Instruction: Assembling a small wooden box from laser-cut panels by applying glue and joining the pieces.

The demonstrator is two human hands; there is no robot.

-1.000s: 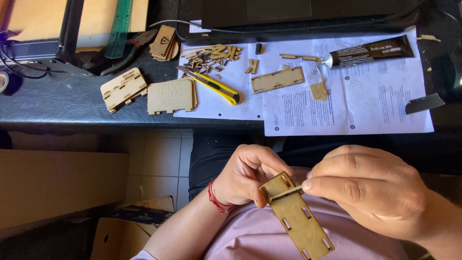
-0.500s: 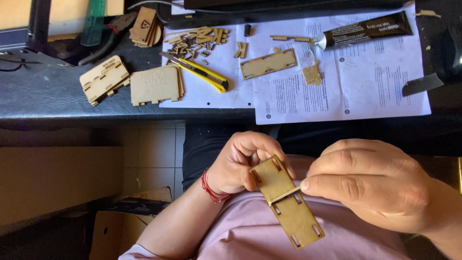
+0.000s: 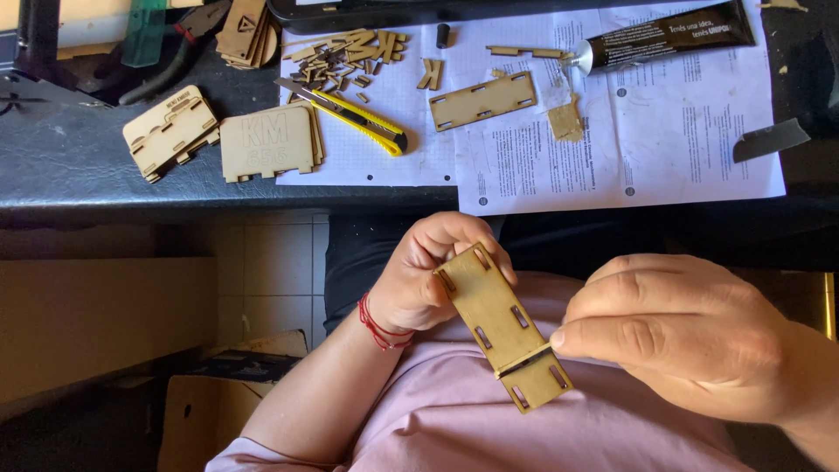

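Observation:
My left hand [image 3: 433, 275], with a red thread around its wrist, grips the upper end of a flat wooden panel [image 3: 502, 323] with several rectangular slots. The panel slants down to the right over my pink shirt, and a thin crosspiece sits across it near the lower end. My right hand [image 3: 690, 336] pinches the panel's right edge at that crosspiece with thumb and forefinger. Both hands are held in front of my chest, below the desk edge.
The dark desk [image 3: 79, 166] above holds a yellow utility knife [image 3: 354, 114], a black glue tube [image 3: 669, 35], another slotted panel [image 3: 483, 99], two wooden plates [image 3: 266, 142], small wooden bits [image 3: 345, 52], pliers [image 3: 179, 44] and printed paper sheets [image 3: 664, 149]. A cardboard box [image 3: 188, 411] stands on the floor at left.
The panel has swung from nearly edge-on to showing its flat face, and my right fingers have slid down to its lower crosspiece. The camera has tilted down slightly.

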